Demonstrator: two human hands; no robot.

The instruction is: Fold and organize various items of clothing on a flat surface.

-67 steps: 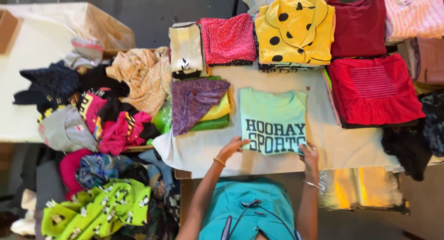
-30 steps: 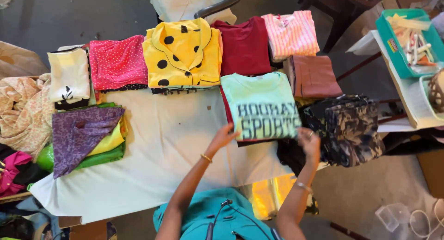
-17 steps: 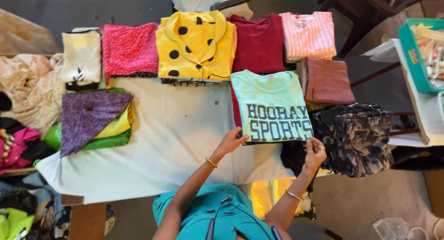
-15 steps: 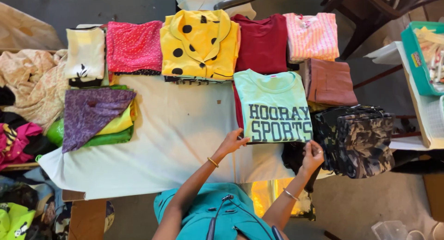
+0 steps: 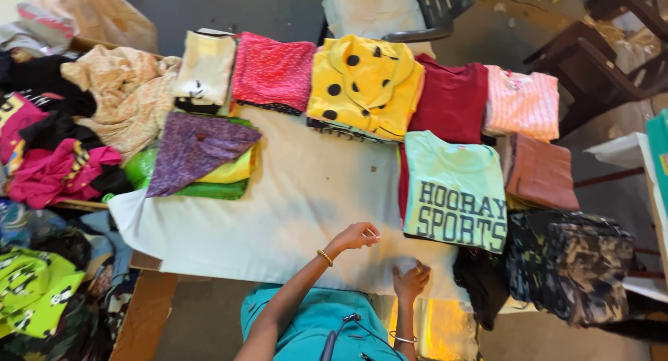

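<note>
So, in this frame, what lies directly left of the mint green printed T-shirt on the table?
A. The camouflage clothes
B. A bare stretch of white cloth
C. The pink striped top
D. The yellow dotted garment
B: the mint green T-shirt borders bare white table cloth on its left; both hands hover there.

A single head-worn view is given, aimed steeply down from above at the cloth-covered tabletop (image 5: pixel 278 208). The wearer's body is seen at 6 o'clock, floor and chair (image 5: pixel 438 13) at 12 o'clock. The tabletop is viewed from moderately near.
</note>
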